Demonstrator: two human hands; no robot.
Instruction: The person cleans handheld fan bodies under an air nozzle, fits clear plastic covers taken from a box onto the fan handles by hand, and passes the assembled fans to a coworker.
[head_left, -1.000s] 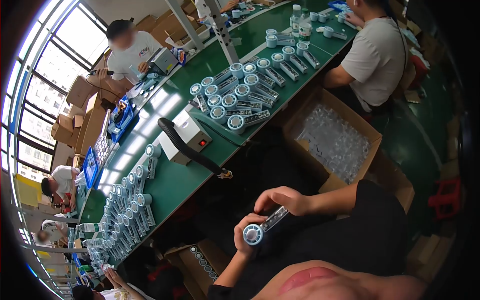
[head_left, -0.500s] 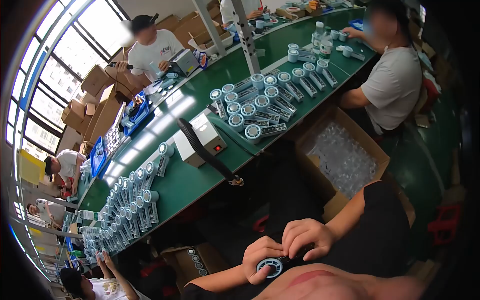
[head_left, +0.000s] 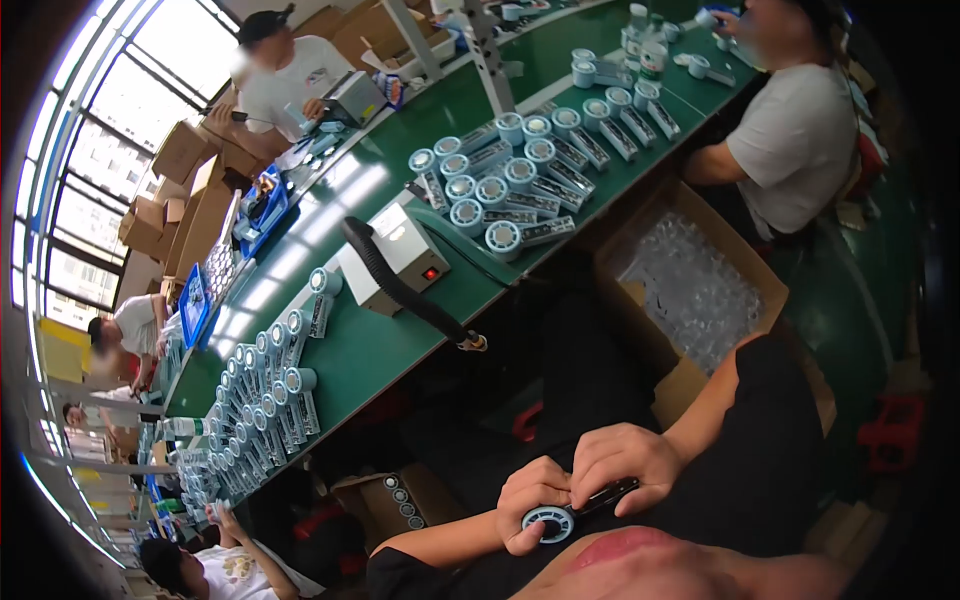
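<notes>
Close to my body, over my lap, I hold a light-blue handheld fan (head_left: pixel 549 525) with its round head toward me. My left hand (head_left: pixel 530 496) is closed around the head, the thumb lying on its face. Its dark handle (head_left: pixel 610 495) points right, and my right hand (head_left: pixel 626 462) grips it with bent fingers. The two hands nearly touch where head and handle meet. Fingers hide much of the fan, so I cannot tell what the fingertips press on.
Rows of similar fans (head_left: pixel 490 190) lie on the green table (head_left: pixel 400 350). A white box with a red switch (head_left: pixel 400 262) stands there, a black flexible hose (head_left: pixel 385 275) arching over it. Below right, a carton (head_left: pixel 770 290) holds clear plastic pieces. Several co-workers sit around; one person (head_left: pixel 790 150) is at right.
My hands and the fan have shifted slightly right, and more of the dark handle shows under my right hand. The co-worker at right has raised a blue part.
</notes>
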